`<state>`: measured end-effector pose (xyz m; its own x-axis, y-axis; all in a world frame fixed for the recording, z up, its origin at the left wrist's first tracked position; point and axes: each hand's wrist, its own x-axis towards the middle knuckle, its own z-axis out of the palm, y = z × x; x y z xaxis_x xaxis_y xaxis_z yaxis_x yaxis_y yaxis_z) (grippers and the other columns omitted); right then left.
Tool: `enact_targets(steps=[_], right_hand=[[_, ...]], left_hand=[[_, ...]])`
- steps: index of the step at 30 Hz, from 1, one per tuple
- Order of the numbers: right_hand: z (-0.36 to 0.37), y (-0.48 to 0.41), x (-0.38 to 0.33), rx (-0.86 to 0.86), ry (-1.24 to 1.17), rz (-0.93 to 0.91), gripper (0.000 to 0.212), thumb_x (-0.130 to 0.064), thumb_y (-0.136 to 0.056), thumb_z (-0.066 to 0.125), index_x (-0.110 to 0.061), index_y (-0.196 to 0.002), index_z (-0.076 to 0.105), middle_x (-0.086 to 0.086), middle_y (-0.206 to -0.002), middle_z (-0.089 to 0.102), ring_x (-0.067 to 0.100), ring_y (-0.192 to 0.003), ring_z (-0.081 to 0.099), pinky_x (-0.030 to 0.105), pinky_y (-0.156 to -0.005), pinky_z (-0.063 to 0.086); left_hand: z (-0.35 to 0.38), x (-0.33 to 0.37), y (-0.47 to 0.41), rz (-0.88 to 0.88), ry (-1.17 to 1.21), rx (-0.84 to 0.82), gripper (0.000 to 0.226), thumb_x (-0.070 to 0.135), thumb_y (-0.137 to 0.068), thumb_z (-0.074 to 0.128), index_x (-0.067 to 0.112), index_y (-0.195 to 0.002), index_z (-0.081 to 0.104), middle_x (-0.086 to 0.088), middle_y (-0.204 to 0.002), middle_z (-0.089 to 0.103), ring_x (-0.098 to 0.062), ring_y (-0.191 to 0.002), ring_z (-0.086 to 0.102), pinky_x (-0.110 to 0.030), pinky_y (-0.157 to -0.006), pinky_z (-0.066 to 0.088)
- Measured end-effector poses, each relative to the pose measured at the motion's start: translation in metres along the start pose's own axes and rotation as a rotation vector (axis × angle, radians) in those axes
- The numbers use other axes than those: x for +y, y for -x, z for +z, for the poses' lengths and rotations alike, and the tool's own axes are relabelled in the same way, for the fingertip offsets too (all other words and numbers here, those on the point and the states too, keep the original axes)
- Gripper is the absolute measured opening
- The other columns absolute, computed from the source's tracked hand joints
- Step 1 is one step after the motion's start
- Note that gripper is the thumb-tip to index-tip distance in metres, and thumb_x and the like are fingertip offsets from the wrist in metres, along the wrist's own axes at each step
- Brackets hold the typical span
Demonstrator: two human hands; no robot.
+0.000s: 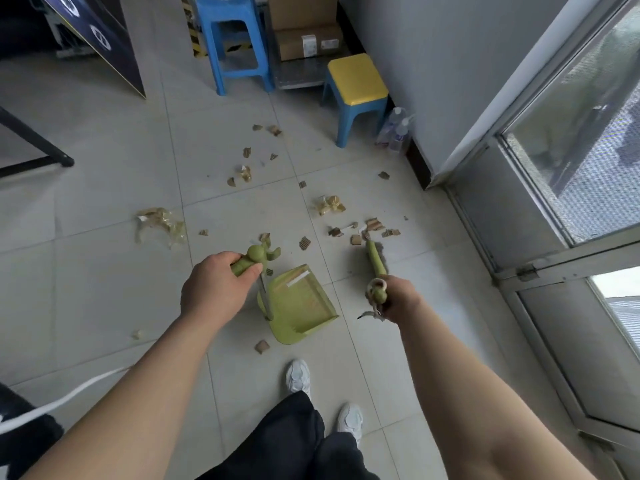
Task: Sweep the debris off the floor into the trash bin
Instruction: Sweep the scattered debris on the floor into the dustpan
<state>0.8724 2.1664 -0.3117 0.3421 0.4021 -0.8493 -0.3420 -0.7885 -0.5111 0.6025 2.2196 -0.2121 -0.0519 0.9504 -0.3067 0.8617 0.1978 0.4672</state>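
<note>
My left hand (216,284) grips the green top of the dustpan handle (254,259). The green dustpan (299,304) stands on the grey tiled floor in front of my feet, with a white strip lying in it. My right hand (398,299) holds the green broom handle (375,263), and the broom head rests on the floor among cardboard scraps (372,230). Brown cardboard bits and crumpled clear tape (159,223) are scattered over the tiles ahead. One scrap (262,346) lies behind the dustpan. No trash bin is in view.
A tall blue stool (235,43) and a low yellow-topped stool (356,91) stand at the back, with cardboard boxes (308,39) between them. Plastic bottles (396,129) lean by the wall. A glass door (571,150) is on the right, a black table leg (34,143) on the left.
</note>
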Motion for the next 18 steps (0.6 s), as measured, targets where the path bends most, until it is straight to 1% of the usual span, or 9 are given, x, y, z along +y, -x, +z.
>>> enact_targets(steps=[1,2,4,6,7,10,12,15,18], right_hand=[[0.008,0.004,0.001,-0.008,-0.015,-0.01,0.011,-0.002,-0.082,0.056,-0.012,-0.087,0.055,0.007,-0.063,0.056,0.019,-0.051,0.05,0.024,-0.049,0.042],[0.013,0.006,-0.001,-0.001,-0.016,-0.017,0.009,-0.008,-0.088,0.054,-0.012,-0.08,0.054,0.005,-0.07,0.055,0.017,-0.056,0.051,0.025,-0.053,0.045],[0.015,0.013,-0.012,-0.002,-0.069,-0.025,0.018,-0.01,-0.092,0.051,-0.014,-0.074,0.052,0.002,-0.072,0.053,0.015,-0.06,0.051,0.024,-0.057,0.046],[0.003,0.021,-0.023,-0.01,0.204,-0.135,0.016,-0.011,-0.084,0.057,-0.017,-0.071,0.052,-0.003,-0.069,0.053,0.013,-0.061,0.051,0.018,-0.053,0.042],[-0.003,0.025,-0.03,-0.021,0.349,-0.176,0.012,-0.014,-0.078,0.06,-0.018,-0.069,0.054,-0.004,-0.067,0.054,0.014,-0.062,0.051,0.02,-0.053,0.041],[-0.024,0.028,-0.038,-0.026,0.365,-0.202,0.005,-0.021,-0.057,0.057,-0.019,-0.053,0.06,-0.002,-0.055,0.056,0.02,-0.061,0.052,0.027,-0.053,0.044],[-0.03,0.035,-0.048,0.001,0.427,-0.236,0.007,-0.022,-0.052,0.054,-0.019,-0.051,0.06,-0.002,-0.053,0.055,0.022,-0.06,0.052,0.03,-0.056,0.044],[-0.055,0.032,-0.058,0.071,0.517,-0.337,0.014,-0.009,-0.044,0.063,-0.021,-0.037,0.065,-0.006,-0.044,0.059,0.017,-0.056,0.054,0.027,-0.06,0.045],[-0.083,0.015,-0.077,0.112,0.631,-0.283,0.023,-0.007,-0.065,0.061,-0.024,-0.05,0.054,-0.009,-0.048,0.052,0.014,-0.053,0.05,0.023,-0.051,0.041]], left_hand=[[-0.002,0.001,-0.004,0.001,-0.002,-0.005,0.027,0.047,-0.087,0.063,0.021,-0.091,0.07,0.002,-0.073,0.062,-0.028,-0.076,0.059,-0.029,-0.06,0.041],[-0.003,0.002,-0.008,0.002,-0.01,-0.009,0.027,0.047,-0.087,0.063,0.022,-0.092,0.07,0.004,-0.073,0.062,-0.028,-0.076,0.059,-0.029,-0.06,0.04],[-0.005,0.005,-0.015,0.01,-0.031,-0.011,0.027,0.048,-0.086,0.063,0.024,-0.094,0.069,0.005,-0.074,0.061,-0.027,-0.077,0.058,-0.029,-0.062,0.039],[-0.008,0.01,-0.022,0.02,-0.045,-0.005,0.029,0.051,-0.086,0.062,0.026,-0.097,0.069,0.004,-0.078,0.062,-0.027,-0.079,0.058,-0.029,-0.063,0.039],[-0.009,0.012,-0.025,0.025,-0.047,-0.003,0.03,0.052,-0.085,0.062,0.026,-0.098,0.07,0.004,-0.08,0.063,-0.027,-0.079,0.058,-0.029,-0.063,0.039],[-0.014,0.023,-0.032,0.035,-0.044,-0.005,0.028,0.051,-0.087,0.061,0.025,-0.095,0.07,0.003,-0.08,0.065,-0.027,-0.077,0.059,-0.029,-0.062,0.04],[-0.015,0.032,-0.037,0.043,-0.036,-0.004,0.027,0.05,-0.087,0.061,0.024,-0.092,0.069,0.003,-0.078,0.067,-0.026,-0.075,0.059,-0.029,-0.061,0.04],[-0.012,0.047,-0.043,0.055,-0.028,-0.001,0.027,0.05,-0.088,0.06,0.024,-0.089,0.068,0.003,-0.074,0.065,-0.025,-0.072,0.058,-0.028,-0.058,0.038],[-0.004,0.063,-0.05,0.055,-0.005,0.002,0.026,0.048,-0.089,0.06,0.023,-0.088,0.068,0.003,-0.07,0.063,-0.023,-0.069,0.058,-0.027,-0.056,0.037]])
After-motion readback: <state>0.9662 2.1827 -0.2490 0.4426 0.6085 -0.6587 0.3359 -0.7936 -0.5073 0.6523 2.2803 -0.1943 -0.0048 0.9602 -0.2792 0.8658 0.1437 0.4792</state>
